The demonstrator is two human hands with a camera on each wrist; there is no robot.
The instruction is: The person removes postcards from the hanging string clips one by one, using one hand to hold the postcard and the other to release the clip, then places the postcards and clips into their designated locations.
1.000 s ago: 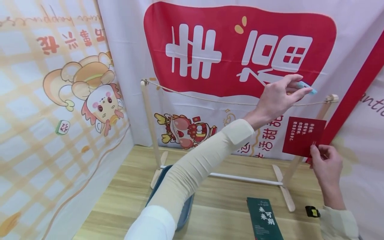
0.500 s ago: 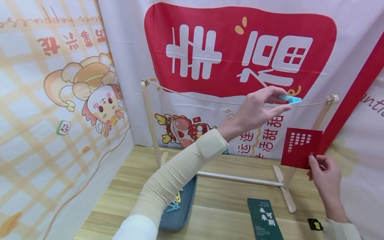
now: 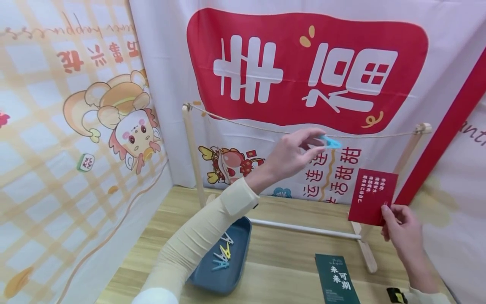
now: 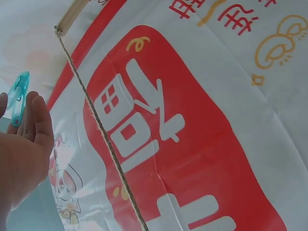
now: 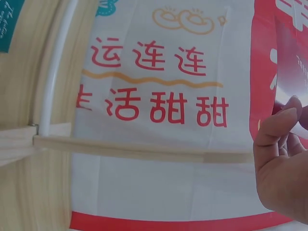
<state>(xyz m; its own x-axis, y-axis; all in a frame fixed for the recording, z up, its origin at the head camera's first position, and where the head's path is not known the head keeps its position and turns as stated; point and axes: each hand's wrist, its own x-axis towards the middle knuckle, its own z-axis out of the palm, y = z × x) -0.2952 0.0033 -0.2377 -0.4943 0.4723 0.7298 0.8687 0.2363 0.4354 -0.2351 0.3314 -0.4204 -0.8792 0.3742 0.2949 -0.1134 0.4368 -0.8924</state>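
Note:
Between thumb and fingertips my left hand (image 3: 290,154) pinches a light-blue clothespin (image 3: 329,142), just in front of the twine (image 3: 243,123) strung across a wooden stand. In the left wrist view the clothespin (image 4: 19,98) looks translucent teal, apart from the twine (image 4: 101,130). My right hand (image 3: 404,234) holds a red card (image 3: 373,197) by its lower right corner, thumb on the printed face. This card hangs in the air before the stand's right post (image 3: 408,158), below the twine. The right wrist view shows the hand (image 5: 284,154) gripping the card's edge, with glare on the card (image 5: 291,72).
A blue-grey tray (image 3: 243,253) with several small clothespins (image 3: 221,257) stands on the wooden table, partly behind my left sleeve. A dark green card (image 3: 337,278) lies at the front. The stand's white crossbar (image 3: 303,228) runs low between its feet. Printed cloth hangs behind.
My left hand has moved left and down with the clothespin, away from the right post. My right hand has lowered the red card and shifted it slightly left. More of the tray shows.

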